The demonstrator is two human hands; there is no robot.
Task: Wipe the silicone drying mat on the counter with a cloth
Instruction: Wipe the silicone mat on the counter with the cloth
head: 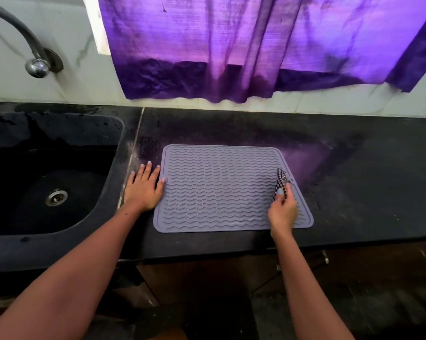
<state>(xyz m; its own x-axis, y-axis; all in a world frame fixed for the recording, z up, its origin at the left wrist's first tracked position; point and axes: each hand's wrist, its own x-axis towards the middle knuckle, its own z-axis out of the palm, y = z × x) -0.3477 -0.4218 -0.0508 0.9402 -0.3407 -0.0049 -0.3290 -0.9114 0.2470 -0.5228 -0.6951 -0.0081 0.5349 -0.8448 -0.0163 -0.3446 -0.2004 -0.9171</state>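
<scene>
Silicone drying mat (pixel 221 187), grey with wavy ribs and a raised border, lies flat on the black counter (pixel 354 168), right of the sink and nearer the front edge than the wall.

Far left, against the pale wall: a dark curved tap (pixel 33 55) with a chrome end, above a black sink (pixel 47 173) set into the counter; its metal drain (pixel 56 197) is visible in the bowl.

Left hand (pixel 143 187) lies flat, palm down, on the counter between sink and mat. Fingers are straight and slightly spread, holding nothing; the thumb tip rests on the mat's left edge.

Mat surface between the two hands carries no objects.

Right hand (pixel 283 207) is over the mat's right portion, near its right edge. Fingers are curled around a bunched black-and-white checked cloth (pixel 281 180), thumb pressed against it; the cloth's free end projects toward the far side (whether it touches the ribs cannot be told).

Above the mat's far side, a purple curtain (pixel 231 45) hangs on the wall, its hem ending just above the counter. A purple cast falls on the counter just right of the mat.
</scene>
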